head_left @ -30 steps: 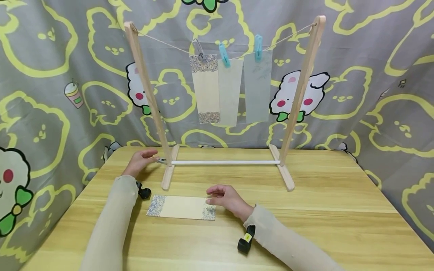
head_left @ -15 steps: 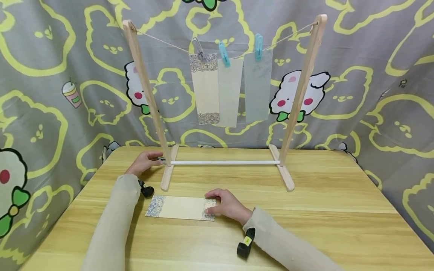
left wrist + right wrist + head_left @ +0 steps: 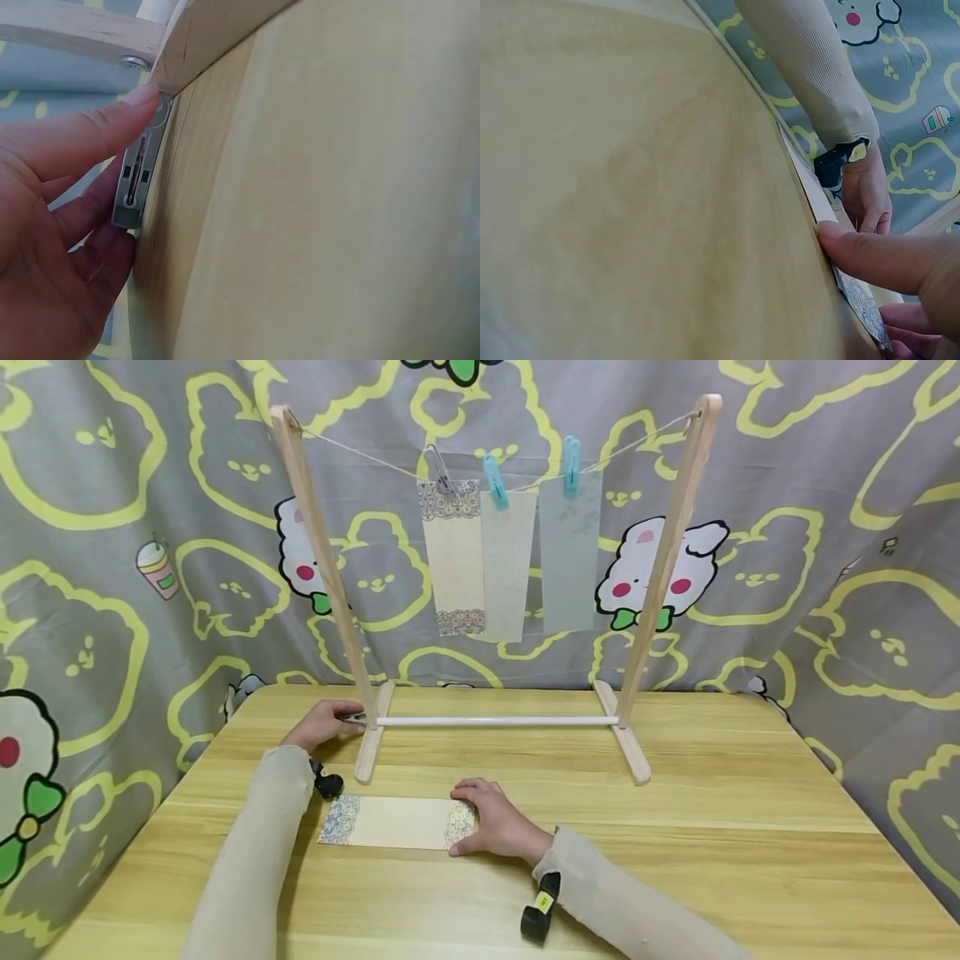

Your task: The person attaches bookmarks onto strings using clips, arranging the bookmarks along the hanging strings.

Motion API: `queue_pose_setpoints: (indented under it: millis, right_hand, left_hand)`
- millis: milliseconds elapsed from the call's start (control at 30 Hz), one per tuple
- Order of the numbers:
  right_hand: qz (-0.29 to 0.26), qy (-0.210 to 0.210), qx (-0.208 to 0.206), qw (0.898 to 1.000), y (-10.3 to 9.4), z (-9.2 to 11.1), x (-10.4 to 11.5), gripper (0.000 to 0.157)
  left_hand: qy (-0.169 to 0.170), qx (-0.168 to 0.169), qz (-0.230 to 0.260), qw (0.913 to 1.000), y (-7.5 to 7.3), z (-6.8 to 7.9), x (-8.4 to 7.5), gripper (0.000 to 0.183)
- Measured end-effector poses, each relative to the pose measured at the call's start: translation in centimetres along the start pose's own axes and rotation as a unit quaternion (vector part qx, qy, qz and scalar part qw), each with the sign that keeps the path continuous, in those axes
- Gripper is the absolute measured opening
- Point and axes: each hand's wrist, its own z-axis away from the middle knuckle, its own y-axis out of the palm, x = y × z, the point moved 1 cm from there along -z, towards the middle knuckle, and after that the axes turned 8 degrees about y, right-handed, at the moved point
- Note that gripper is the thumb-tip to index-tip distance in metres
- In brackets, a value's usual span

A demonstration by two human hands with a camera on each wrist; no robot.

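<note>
My left hand (image 3: 324,725) is at the foot of the rack's left post. Its thumb and fingers hold a grey clothespin (image 3: 137,180) by its two sides, close over the tabletop. A cream paper card (image 3: 401,822) with blue lace-patterned ends lies flat in front of the rack. The right hand (image 3: 498,821) spans this card's right end, thumb at the near edge and fingers at the far edge. On the string hang a patterned card (image 3: 456,564) under a grey clothespin (image 3: 441,472), and two plain cards under blue clothespins.
A wooden rack stands at the back, with a left post (image 3: 322,552), a right post (image 3: 667,560) and a white crossbar (image 3: 495,722) low between them. Its feet rest on the wooden table (image 3: 712,843). Behind hangs a patterned grey curtain (image 3: 810,635).
My left hand has moved right to the clothespin and closed around it. The right hand has spread over the card's right end, and the card has slid slightly left and nearer.
</note>
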Motion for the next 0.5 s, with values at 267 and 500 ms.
queue_pose_setpoints:
  millis: [267, 500]
  right_hand:
    - [-0.018, 0.005, -0.008, 1.0, -0.04, 0.11, 0.05, 0.068]
    - [-0.049, 0.023, -0.002, 0.999, -0.18, -0.1, -0.09, 0.066]
  left_hand:
    - [0.017, 0.021, -0.03, 0.9992, 0.34, -0.15, -0.54, 0.042]
    - [0.017, 0.02, -0.056, 0.9981, 0.42, -0.16, -0.59, 0.037]
